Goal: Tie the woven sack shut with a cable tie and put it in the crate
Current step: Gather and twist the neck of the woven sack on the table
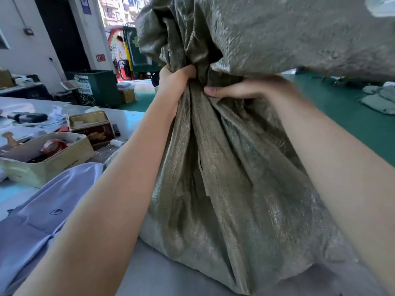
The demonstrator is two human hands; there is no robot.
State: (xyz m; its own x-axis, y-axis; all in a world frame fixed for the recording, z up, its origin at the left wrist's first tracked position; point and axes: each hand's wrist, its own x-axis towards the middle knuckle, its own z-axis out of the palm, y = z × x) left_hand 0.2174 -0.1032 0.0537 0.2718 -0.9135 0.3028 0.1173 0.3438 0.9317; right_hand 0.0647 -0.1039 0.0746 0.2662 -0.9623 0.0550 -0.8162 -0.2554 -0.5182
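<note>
We grip the gathered neck of the green woven sack point(224, 189) with both hands. Our left hand point(175, 82) has its fingers curled tight around the bunched fabric; our right hand point(252, 88) pinches the neck from the other side, thumb pressed flat. The sack's body rests on the grey table point(160, 274) before us, its loose top flopping above our hands.

The green-grey sack point(235, 189) stands up on the table, its neck bunched tight, its top flopping over.
</note>
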